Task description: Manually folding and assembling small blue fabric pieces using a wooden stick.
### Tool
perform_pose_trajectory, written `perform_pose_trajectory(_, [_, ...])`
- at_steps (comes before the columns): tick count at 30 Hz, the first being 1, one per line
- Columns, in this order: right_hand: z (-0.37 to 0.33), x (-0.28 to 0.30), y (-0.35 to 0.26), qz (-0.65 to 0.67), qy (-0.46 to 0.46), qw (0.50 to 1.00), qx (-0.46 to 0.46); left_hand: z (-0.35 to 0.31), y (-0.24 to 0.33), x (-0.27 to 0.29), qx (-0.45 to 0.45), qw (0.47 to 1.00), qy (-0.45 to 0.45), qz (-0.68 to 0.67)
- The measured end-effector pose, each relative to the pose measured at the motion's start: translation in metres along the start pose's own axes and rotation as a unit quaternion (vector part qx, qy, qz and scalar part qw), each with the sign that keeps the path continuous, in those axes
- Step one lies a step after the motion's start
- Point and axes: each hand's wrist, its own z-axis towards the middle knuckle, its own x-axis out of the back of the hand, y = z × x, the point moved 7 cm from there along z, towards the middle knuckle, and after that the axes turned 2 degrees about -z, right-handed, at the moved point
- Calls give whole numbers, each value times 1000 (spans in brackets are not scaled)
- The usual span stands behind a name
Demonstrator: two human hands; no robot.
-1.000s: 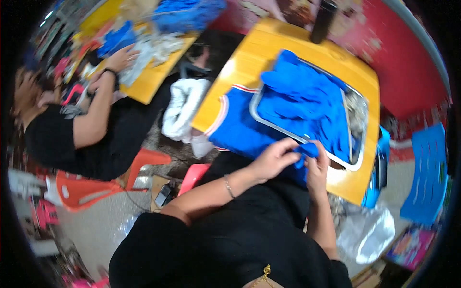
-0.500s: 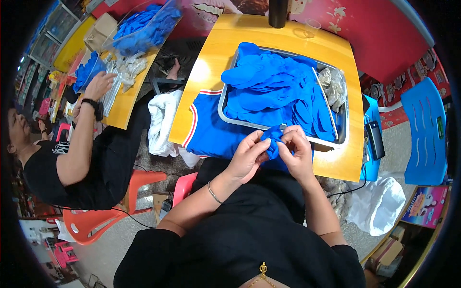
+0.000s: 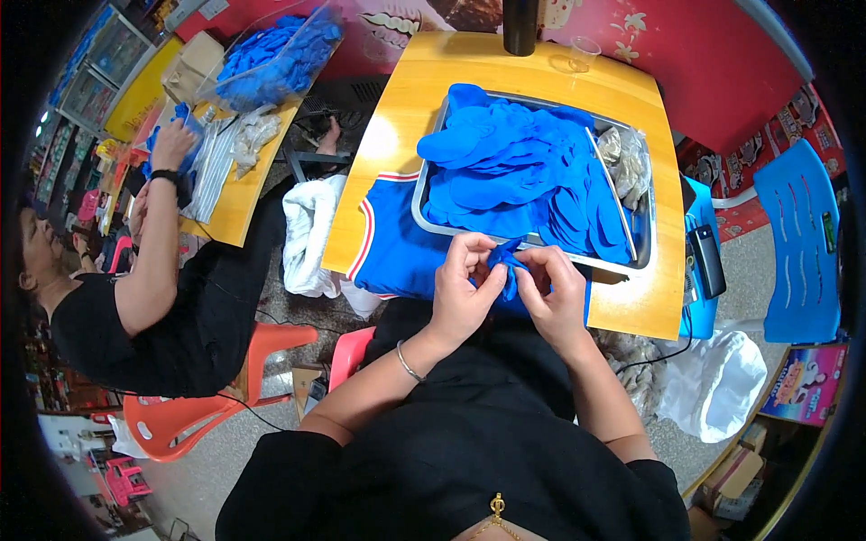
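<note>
My left hand (image 3: 465, 284) and my right hand (image 3: 550, 287) pinch a small gathered piece of blue fabric (image 3: 508, 261) between them, fingers closed on it from both sides. They hold it just off the near rim of a metal tray (image 3: 429, 223). A big heap of thin blue fabric petals (image 3: 505, 162) fills most of that tray. Beneath the tray and my hands lies a blue garment (image 3: 397, 243) with red and white trim. At the tray's right side are a thin rod (image 3: 612, 194) and a clear bag of beige pieces (image 3: 629, 167).
The yellow table (image 3: 370, 135) also bears a dark bottle (image 3: 520, 27) and a clear cup (image 3: 585, 54). To the left, a co-worker's hand (image 3: 173, 144) reaches into blue pieces at another table. A blue chair (image 3: 798, 239) and a white bag (image 3: 713, 388) are on the right.
My fingers have shifted on the blue fabric, which now looks more tightly bunched with a point sticking up. The co-worker's raised hand has moved left and up into the blue pieces.
</note>
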Motion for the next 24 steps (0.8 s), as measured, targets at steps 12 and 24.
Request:
perform_pose_trajectory(12, [3, -1, 13, -8, -31, 999, -9, 2, -3, -4, 0, 991, -22, 130])
perform_pose_trajectory(24, [-1, -9, 15, 105, -70, 990, -63, 8, 13, -3, -90, 976, -18, 199])
